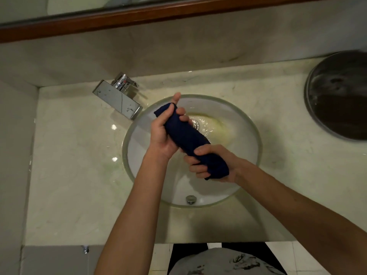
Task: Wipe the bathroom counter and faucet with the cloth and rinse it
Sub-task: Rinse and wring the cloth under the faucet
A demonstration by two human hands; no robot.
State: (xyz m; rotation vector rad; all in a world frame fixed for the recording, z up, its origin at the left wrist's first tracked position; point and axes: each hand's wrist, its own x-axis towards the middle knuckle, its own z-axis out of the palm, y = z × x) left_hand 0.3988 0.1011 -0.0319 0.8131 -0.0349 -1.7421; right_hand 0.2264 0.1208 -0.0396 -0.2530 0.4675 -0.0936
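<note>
A dark blue cloth (pixel 186 135) is rolled into a thick twist and held over the round glass basin (pixel 256 135). My left hand (pixel 161 133) grips its upper end, fingers curled round it. My right hand (pixel 210 165) grips the lower end near me. A chrome faucet (pixel 119 96) with a flat square spout stands at the basin's back left on the pale marble counter (pixel 75 165). Water pools around the drain (pixel 195 124).
A round dark metal lid or bin top (pixel 337 96) sits on the counter at the right. A wooden-framed mirror (pixel 139 14) runs along the back wall. A side wall closes the left end. The counter's front edge lies near my body.
</note>
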